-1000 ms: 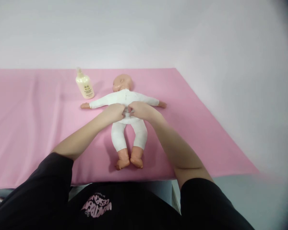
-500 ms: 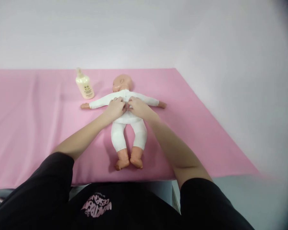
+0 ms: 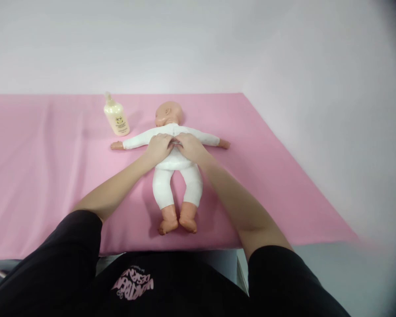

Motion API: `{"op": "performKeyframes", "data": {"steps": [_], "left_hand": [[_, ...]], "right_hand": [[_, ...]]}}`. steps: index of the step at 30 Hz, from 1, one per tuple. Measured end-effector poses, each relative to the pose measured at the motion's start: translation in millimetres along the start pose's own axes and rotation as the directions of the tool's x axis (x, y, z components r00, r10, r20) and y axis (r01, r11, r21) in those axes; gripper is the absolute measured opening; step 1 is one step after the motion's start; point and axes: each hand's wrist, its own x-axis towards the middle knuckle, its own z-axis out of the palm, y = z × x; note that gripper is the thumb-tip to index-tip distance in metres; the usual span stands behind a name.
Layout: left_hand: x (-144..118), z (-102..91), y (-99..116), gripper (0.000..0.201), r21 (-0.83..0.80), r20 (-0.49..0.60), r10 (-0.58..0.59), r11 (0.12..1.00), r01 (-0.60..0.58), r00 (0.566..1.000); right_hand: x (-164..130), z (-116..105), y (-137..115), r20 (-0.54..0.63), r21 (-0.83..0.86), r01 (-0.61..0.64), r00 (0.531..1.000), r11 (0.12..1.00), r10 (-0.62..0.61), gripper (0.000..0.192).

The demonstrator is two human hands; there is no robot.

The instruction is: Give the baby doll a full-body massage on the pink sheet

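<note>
We have bare pink sheet [image 3: 53, 176] all round. Our left hand [image 3: 158, 147] and right hand [image 3: 189, 147] pinch the doll [image 3: 176, 176]'s white suit at mid-chest, near the bottle [image 3: 116, 116].

Doll's chest [image 3: 173, 155] hidden under both hands; bottle [image 3: 117, 118] label beside the doll too small to read.

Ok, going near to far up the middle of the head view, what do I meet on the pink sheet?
Doll's feet → doll's white-clad legs → left hand and right hand side by side on the doll's chest → doll's head; the cream bottle stands about level with the head, off to the left.
</note>
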Motion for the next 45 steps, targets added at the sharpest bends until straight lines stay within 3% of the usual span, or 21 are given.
{"op": "performKeyframes", "data": {"steps": [10,16,21,33,45], "left_hand": [[0.0,3.2,-3.3,0.029,0.005,-0.029,-0.032,0.999,0.033,0.999],[1.7,4.2,-6.5,0.049,-0.080,-0.013,-0.061,0.995,0.060,0.998],[4.5,7.4,-8.9,0.058,-0.060,-0.002,-0.071,0.996,0.071,0.997],[8.6,11.7,-11.1,0.057,-0.044,-0.005,-0.105,0.994,0.105,0.994],[10.5,19.4,-17.1,0.053,-0.105,-0.061,-0.132,0.987,0.125,0.989]], "right_hand": [[0.7,8.8,12.0,-0.076,0.002,0.085,0.994,0.996,-0.084,0.037],[5.8,17.6,20.3,-0.122,0.106,0.056,0.992,0.993,-0.042,0.046],[9.6,23.2,24.1,-0.145,0.138,0.058,0.989,0.989,-0.038,0.056],[13.5,25.9,23.0,-0.157,0.094,-0.079,0.983,0.992,0.093,0.058],[16.3,31.2,27.1,-0.204,0.140,-0.069,0.974,0.988,0.097,0.057]]}}
